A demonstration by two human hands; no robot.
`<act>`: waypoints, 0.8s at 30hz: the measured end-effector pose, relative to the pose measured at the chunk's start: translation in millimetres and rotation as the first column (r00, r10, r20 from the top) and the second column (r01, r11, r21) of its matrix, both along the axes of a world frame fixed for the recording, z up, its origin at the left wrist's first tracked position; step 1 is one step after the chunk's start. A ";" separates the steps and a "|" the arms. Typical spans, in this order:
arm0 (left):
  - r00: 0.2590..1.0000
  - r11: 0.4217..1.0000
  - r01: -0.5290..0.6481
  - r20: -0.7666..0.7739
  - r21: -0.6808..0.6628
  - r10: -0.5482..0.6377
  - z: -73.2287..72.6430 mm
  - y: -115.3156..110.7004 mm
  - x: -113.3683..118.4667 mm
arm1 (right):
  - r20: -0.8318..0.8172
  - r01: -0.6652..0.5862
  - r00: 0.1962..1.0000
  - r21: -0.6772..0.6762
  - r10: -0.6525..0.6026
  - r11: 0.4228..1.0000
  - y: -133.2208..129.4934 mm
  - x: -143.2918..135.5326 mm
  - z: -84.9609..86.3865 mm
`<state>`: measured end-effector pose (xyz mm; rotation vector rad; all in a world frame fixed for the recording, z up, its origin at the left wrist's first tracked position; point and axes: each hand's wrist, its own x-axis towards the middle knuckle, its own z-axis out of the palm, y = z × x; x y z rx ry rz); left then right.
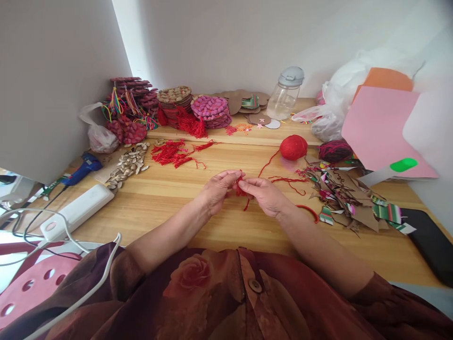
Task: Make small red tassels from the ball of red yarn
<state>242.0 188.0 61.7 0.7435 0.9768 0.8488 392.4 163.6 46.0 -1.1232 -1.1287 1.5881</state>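
Observation:
Both my hands meet over the middle of the wooden table (170, 208). My left hand (221, 189) pinches the top of a small bundle of red yarn (241, 189) between thumb and fingers. From the other side my right hand (264, 193) grips the same bundle, its thumb pressed on it. Loose red strands hang below the fingers; much of the bundle is hidden by them. A ball of red yarn (293, 147) lies beyond my right hand, with a strand running from it toward my hands. Several red tassels (170, 153) lie in a pile past my left hand.
Cardboard scraps (348, 196) and a black phone (430, 243) lie at right. Shells (129, 165), a blue glue gun (83, 169) and a white power strip (78, 212) are at left. Stacked round pieces (211, 111) and a lidded bottle (285, 94) stand at the back.

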 end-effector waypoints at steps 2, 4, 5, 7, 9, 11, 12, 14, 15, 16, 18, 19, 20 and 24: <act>0.998 0.998 -0.059 0.007 0.018 0.059 -2.5 6.1 -2.2 | 0.016 -0.003 1.000 -0.057 0.004 0.998 0.3 1.4 -1.3; 0.993 0.994 -0.104 0.054 0.024 0.102 -4.4 12.5 -5.2 | 0.017 -0.029 0.999 -0.106 0.031 0.994 -0.1 2.5 -3.4; 0.991 0.993 -0.114 0.079 0.024 0.112 -5.0 15.1 -6.7 | 0.015 -0.049 0.999 -0.122 0.051 0.991 -0.5 2.6 -4.6; 0.987 0.993 -0.113 0.115 0.027 0.109 -5.2 18.4 -8.8 | 0.015 -0.091 0.995 -0.130 0.094 0.987 -1.7 2.2 -6.5; 0.988 0.996 -0.091 0.128 0.020 0.088 -4.4 19.5 -10.1 | 0.011 -0.130 0.991 -0.121 0.132 0.984 -2.7 2.0 -7.0; 0.990 0.997 -0.075 0.124 0.006 0.074 -3.4 19.4 -10.9 | 0.007 -0.167 0.986 -0.111 0.169 0.980 -3.0 3.0 -5.8; 0.991 0.997 -0.072 0.117 0.001 0.072 -3.1 19.4 -11.4 | 0.016 -0.179 0.983 -0.105 0.182 0.978 -2.9 4.2 -4.5; 0.993 0.997 -0.082 0.091 0.003 0.081 -2.9 19.7 -12.5 | 0.062 -0.192 0.979 -0.075 0.197 0.979 -1.9 7.6 -0.8; 0.993 0.996 -0.089 0.075 0.009 0.088 -3.2 19.9 -13.1 | 0.089 -0.194 0.976 -0.052 0.198 0.980 -1.1 9.6 1.4; 0.994 0.995 -0.095 0.058 0.016 0.093 -3.6 20.2 -13.6 | 0.108 -0.198 0.974 -0.026 0.200 0.980 -0.3 11.5 3.7; 0.995 0.994 -0.102 0.027 0.033 0.101 -4.5 20.4 -13.9 | 0.107 -0.212 0.972 0.020 0.209 0.977 1.2 14.3 8.1; 0.995 0.994 -0.101 0.016 0.044 0.100 -4.8 20.1 -13.4 | 0.088 -0.216 0.973 0.038 0.213 0.976 1.7 14.9 9.6; 0.995 0.994 -0.098 0.009 0.056 0.097 -4.9 19.5 -12.4 | 0.064 -0.217 0.975 0.051 0.214 0.975 1.9 14.7 10.5; 0.999 0.993 -0.045 0.017 0.107 0.043 -3.0 14.4 -3.4 | 0.007 -0.209 0.978 0.014 0.209 0.978 -1.2 7.0 6.0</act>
